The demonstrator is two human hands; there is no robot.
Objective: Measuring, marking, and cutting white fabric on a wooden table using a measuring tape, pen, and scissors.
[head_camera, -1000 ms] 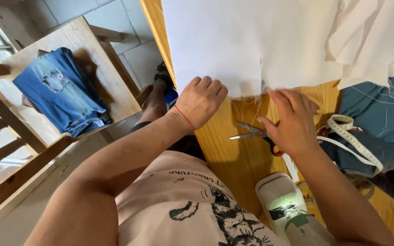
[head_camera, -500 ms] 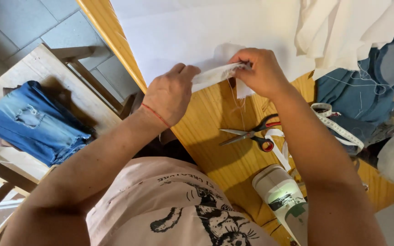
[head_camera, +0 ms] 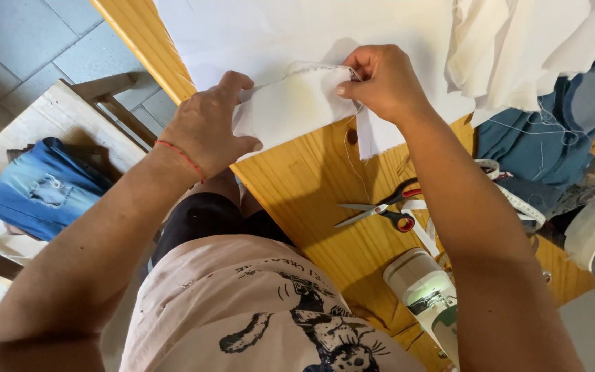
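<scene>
Holding one folded strip of white cloth (head_camera: 290,107) between them, the person's two hands work over the near edge of the wooden desk (head_camera: 311,193). The left hand (head_camera: 204,127) has its grip closed on the strip's left end, thumb underneath and fingers on top. The right hand (head_camera: 383,79) pinches the right end tight between thumb and fingertips. The strip is lifted just above a large white sheet (head_camera: 277,34) spread on the desk. One pair of scissors (head_camera: 380,205) with red and black handles lies on the bare wood, blades apart, well clear of both hands. One measuring tape (head_camera: 511,196) curls beside it. One sewing machine (head_camera: 428,296) stands at the desk's near edge. One pair of jeans (head_camera: 43,189) lies on a wooden chair (head_camera: 56,110) to the left.
</scene>
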